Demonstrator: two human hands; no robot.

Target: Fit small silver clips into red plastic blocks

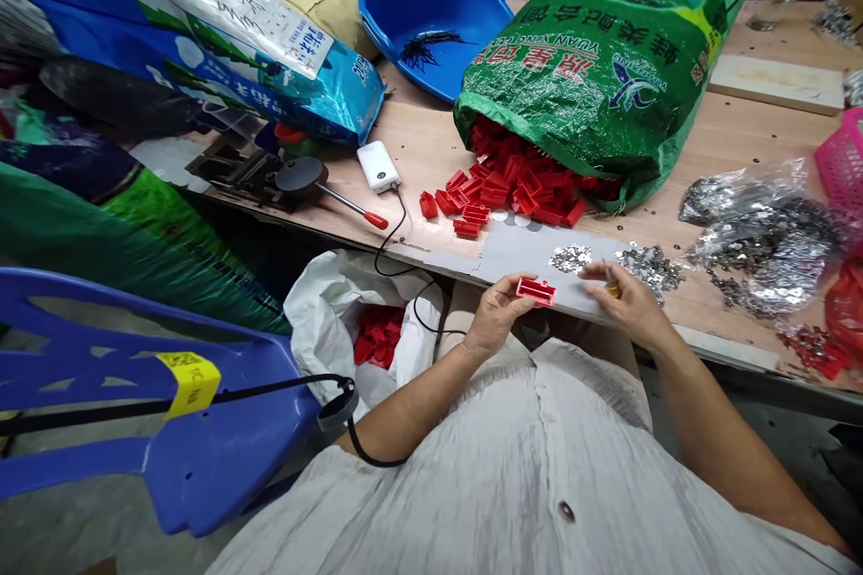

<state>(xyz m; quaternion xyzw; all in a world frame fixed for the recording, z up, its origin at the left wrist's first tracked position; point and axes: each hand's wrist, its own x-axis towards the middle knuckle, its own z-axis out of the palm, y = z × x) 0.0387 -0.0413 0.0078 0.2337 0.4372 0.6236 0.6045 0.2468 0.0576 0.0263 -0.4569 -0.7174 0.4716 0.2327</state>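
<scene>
Between the thumb and fingers of my left hand is a small red plastic case, its hollow side facing up. It is held just over the table's front edge. To its right, my right hand is closed around a small tool with a yellowish handle; its exact kind is hard to make out. Near my right fingers lie a pile of small shiny metal pieces and a darker metal pile, both by the grey sheet. Beyond, red cases spill from a green sack.
A white sack with red pieces stands below the edge, left of my lap. On the table are a white power bank with a cable, a red-tipped lever press, a blue basin and bagged metal parts. A blue chair stands left.
</scene>
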